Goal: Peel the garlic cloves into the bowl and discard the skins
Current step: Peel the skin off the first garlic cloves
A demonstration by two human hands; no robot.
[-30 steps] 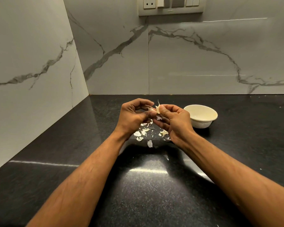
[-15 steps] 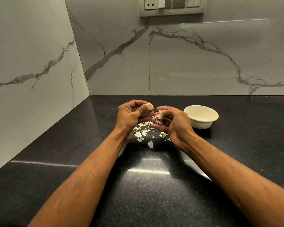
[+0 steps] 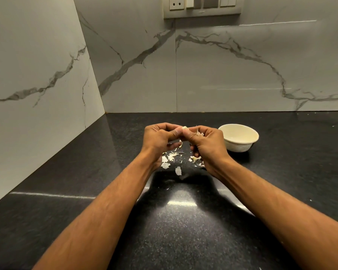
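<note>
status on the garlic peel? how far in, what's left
Done: some peeling, since loose skins lie scattered on the counter under the hands. In hand: left hand and right hand pinch one garlic clove between them; the right also holds skin scraps. Left: clove into the bowl, whose inside shows no cloves from this angle, and the skins are not yet discarded.

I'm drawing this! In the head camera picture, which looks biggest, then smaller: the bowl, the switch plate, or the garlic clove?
1. Switch plate, though its top is cut off.
2. Bowl, nearer the camera, so true sizes are unsure.
3. Garlic clove, mostly hidden by fingertips.
</note>
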